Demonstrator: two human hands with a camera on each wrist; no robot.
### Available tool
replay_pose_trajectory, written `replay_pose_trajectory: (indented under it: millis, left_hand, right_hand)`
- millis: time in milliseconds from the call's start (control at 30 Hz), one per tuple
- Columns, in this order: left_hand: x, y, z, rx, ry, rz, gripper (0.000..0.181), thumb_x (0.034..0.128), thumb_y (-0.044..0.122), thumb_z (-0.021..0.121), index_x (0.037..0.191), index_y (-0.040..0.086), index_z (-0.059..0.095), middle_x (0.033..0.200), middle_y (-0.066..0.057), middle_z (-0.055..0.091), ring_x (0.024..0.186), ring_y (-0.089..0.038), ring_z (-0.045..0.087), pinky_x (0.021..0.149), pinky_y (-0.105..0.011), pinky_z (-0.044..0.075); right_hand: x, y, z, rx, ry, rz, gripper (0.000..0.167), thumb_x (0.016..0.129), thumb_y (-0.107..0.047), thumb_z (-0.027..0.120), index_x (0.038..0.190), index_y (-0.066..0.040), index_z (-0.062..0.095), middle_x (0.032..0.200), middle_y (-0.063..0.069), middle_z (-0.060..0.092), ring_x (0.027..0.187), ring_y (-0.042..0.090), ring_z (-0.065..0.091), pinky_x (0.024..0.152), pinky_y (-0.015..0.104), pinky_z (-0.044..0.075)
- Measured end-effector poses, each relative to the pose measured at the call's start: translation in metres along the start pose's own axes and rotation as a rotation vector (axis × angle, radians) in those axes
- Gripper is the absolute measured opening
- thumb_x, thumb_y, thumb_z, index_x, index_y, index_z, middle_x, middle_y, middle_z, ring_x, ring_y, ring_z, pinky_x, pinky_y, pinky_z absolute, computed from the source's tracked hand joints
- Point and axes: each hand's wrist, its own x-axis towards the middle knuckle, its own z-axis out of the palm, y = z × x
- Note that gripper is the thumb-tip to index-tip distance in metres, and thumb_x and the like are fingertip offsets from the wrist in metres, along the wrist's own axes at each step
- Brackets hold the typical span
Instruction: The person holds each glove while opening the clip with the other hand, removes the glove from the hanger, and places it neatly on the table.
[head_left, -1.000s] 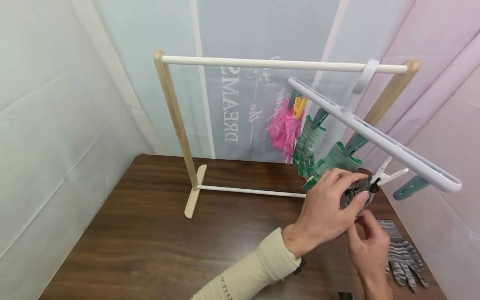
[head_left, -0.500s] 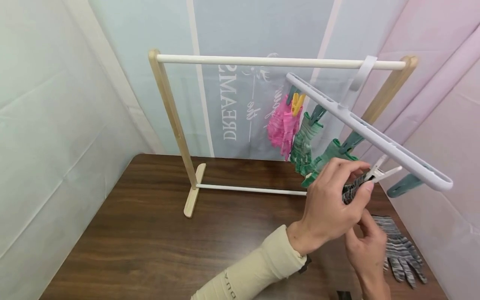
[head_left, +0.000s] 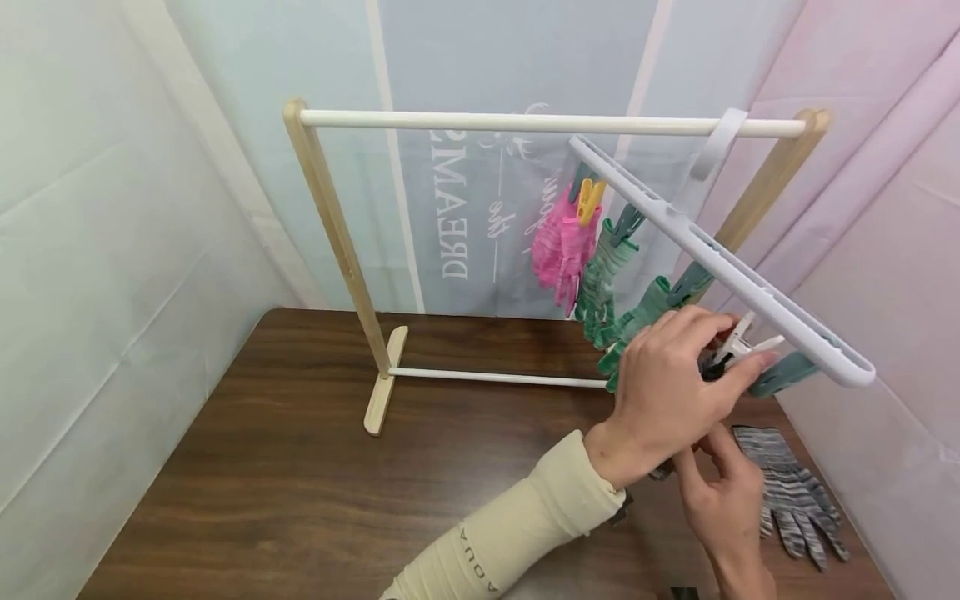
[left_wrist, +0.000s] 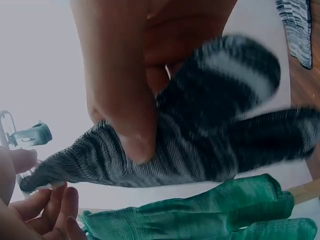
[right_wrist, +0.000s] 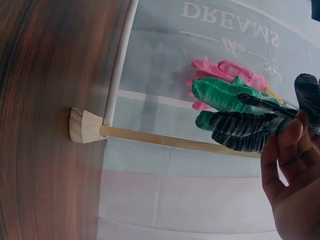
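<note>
A grey-and-black knit glove [left_wrist: 185, 160] hangs between my hands, its fingers spread. My left hand [head_left: 667, 396] grips the cuff, thumb and fingertips on either side. By them is a white clothespin [head_left: 738, 340] under the hanger bar; its hold on the cuff is partly hidden. Lower down, my right hand [head_left: 723, 504] pinches the body of the glove between thumb and fingers, as the right wrist view shows. At the near end of the white hanger [head_left: 708, 254], a grey-green clip [head_left: 783, 373] hangs beside my left thumb.
Pink gloves [head_left: 562, 246] with a yellow clothespin [head_left: 590, 202] and green gloves [head_left: 600, 287] hang farther along the hanger. A wood rack with a white top bar [head_left: 487, 122] carries it. Another striped glove [head_left: 787, 487] lies on the brown table [head_left: 315, 500] at right.
My left hand has shifted up and forward along the cuff, its thumb now beside the white clothespin. The hanger's near end has swung leftward, and my right hand has moved slightly left.
</note>
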Motion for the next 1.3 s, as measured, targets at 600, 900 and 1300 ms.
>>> replay_pose_trajectory:
  millis: [600,900,1300]
  left_hand:
    - [-0.006,-0.002,0.000,0.108,-0.012,0.051,0.029,0.1039,0.041,0.062,0.119,0.021,0.077,0.109,0.014,0.075,0.092,0.003,0.064,0.075,-0.008,0.036]
    - [-0.008,-0.006,0.002,-0.063,-0.071,0.026,0.033,0.1016,0.034,0.068,0.125,0.011,0.072,0.112,0.003,0.073,0.095,-0.005,0.065,0.082,-0.008,0.045]
    - [-0.022,-0.008,-0.009,-0.239,-0.135,-0.034,0.034,0.1096,0.031,0.054,0.137,0.014,0.065,0.125,0.003,0.066,0.104,-0.001,0.064,0.080,0.000,0.042]
  right_hand:
    - [-0.010,0.000,-0.005,0.013,-0.071,0.255,0.027,0.095,0.010,0.061,0.118,0.003,0.073,0.100,-0.025,0.062,0.076,-0.003,0.048,0.070,0.012,0.038]
    - [-0.014,0.035,-0.015,-0.016,-0.434,0.615,0.047,0.114,-0.036,0.038,0.154,-0.014,0.050,0.138,-0.025,0.053,0.121,-0.017,0.043,0.097,0.020,0.042]
    - [-0.012,0.063,-0.021,-0.077,-0.531,0.807,0.039,0.114,-0.038,0.035,0.109,-0.005,0.054,0.104,-0.005,0.054,0.093,0.000,0.045,0.082,0.033,0.042]
